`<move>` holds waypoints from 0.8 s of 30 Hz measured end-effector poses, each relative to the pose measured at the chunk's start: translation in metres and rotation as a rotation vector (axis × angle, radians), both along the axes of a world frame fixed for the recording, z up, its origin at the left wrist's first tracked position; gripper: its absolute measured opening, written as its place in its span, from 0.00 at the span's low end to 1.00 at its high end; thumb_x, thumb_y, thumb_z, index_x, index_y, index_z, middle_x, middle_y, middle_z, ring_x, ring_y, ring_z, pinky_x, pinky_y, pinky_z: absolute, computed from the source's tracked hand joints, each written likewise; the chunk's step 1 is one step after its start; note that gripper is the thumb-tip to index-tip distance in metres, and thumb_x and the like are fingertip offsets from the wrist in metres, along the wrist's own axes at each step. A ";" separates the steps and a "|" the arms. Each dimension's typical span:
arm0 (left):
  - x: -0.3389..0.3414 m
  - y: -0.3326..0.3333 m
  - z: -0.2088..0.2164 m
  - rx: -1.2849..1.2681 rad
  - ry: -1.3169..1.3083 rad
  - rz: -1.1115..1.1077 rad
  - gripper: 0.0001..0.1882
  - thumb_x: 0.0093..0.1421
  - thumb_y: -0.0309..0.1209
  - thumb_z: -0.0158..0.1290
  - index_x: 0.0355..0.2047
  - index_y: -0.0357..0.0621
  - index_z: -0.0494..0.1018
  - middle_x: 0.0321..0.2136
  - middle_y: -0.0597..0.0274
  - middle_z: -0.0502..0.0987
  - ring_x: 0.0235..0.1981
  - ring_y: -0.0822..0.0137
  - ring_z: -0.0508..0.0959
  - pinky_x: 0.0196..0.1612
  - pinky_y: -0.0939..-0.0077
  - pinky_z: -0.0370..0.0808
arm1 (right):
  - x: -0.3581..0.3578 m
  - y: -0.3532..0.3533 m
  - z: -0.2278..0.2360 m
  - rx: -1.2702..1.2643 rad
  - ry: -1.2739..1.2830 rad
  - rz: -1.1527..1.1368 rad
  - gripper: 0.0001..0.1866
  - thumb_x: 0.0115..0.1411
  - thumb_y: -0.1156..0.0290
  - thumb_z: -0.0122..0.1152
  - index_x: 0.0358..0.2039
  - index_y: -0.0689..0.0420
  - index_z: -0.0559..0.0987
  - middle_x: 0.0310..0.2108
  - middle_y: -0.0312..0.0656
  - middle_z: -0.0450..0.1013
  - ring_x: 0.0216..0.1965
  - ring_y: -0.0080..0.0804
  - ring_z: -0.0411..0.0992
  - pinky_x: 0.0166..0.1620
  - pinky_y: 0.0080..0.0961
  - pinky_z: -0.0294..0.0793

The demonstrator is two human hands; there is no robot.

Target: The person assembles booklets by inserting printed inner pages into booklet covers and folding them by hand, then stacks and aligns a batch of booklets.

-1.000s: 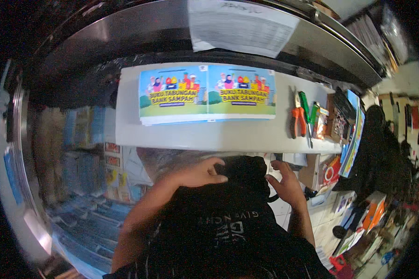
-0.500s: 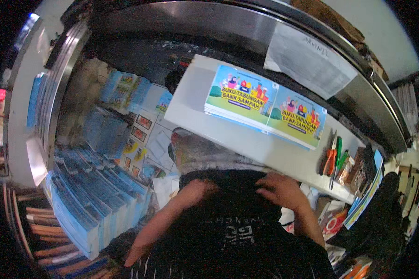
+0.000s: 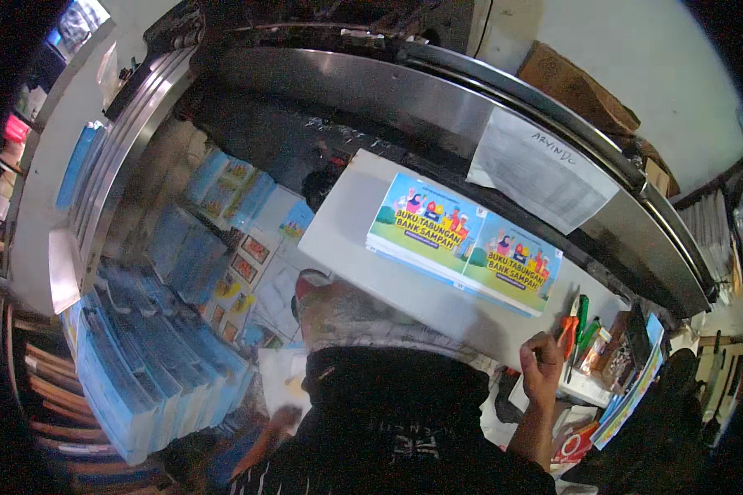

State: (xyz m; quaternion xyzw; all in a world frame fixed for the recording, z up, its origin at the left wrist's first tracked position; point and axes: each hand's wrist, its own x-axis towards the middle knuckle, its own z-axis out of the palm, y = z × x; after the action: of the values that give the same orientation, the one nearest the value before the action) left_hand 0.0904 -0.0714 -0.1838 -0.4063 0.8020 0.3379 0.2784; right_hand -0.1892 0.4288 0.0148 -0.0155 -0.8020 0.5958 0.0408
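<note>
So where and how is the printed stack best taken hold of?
The printed stack is likely best gripped at its two short ends, from the person's side: it lies flat and wide on the white table, long edge facing that way.

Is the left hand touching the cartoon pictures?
No, the left hand is down beside the black shirt, well away from the cartoon pictures.

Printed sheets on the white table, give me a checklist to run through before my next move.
1. Printed sheets lying flat on the white table: ok.
2. Pliers off the sheets: ok, they lie to the right.
3. Right hand off the sheets: ok, it is at the table's near edge, fingers curled.
4. Right hand empty: cannot tell.
5. Left hand plainly visible: not ok, low and blurred beside the shirt.
</note>
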 end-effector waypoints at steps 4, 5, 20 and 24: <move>0.020 0.024 -0.018 0.058 -0.241 -0.030 0.17 0.67 0.39 0.48 0.43 0.38 0.76 0.34 0.56 0.80 0.34 0.61 0.77 0.40 0.66 0.73 | -0.014 0.017 -0.021 0.163 -0.071 -0.191 0.07 0.60 0.71 0.61 0.30 0.60 0.73 0.25 0.37 0.69 0.27 0.25 0.66 0.36 0.24 0.67; 0.011 0.025 -0.024 0.062 -0.217 -0.027 0.17 0.67 0.39 0.48 0.42 0.38 0.76 0.34 0.56 0.80 0.34 0.61 0.77 0.40 0.66 0.73 | -0.018 0.013 -0.024 0.162 -0.059 -0.187 0.07 0.60 0.71 0.61 0.30 0.60 0.73 0.25 0.37 0.69 0.27 0.25 0.66 0.36 0.24 0.67; -0.237 0.014 -0.041 0.060 0.138 0.027 0.15 0.66 0.38 0.49 0.41 0.40 0.78 0.35 0.50 0.80 0.36 0.55 0.79 0.41 0.61 0.74 | -0.009 0.080 -0.145 0.909 0.213 -0.369 0.31 0.66 0.63 0.55 0.65 0.61 0.60 0.64 0.51 0.60 0.64 0.46 0.59 0.66 0.46 0.58; -0.244 -0.004 -0.037 0.066 0.077 0.011 0.15 0.65 0.38 0.49 0.40 0.40 0.78 0.36 0.49 0.80 0.36 0.53 0.79 0.42 0.60 0.74 | 0.004 0.057 -0.127 -0.115 -0.175 -0.645 0.36 0.64 0.66 0.59 0.67 0.61 0.55 0.67 0.52 0.52 0.67 0.49 0.54 0.69 0.47 0.53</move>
State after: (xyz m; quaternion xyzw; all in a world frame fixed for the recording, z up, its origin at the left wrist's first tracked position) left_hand -0.1539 -0.0755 -0.2204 -0.3880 0.7983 0.3810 0.2588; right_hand -0.1851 0.4855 -0.1117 -0.3218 -0.7213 0.5928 0.1575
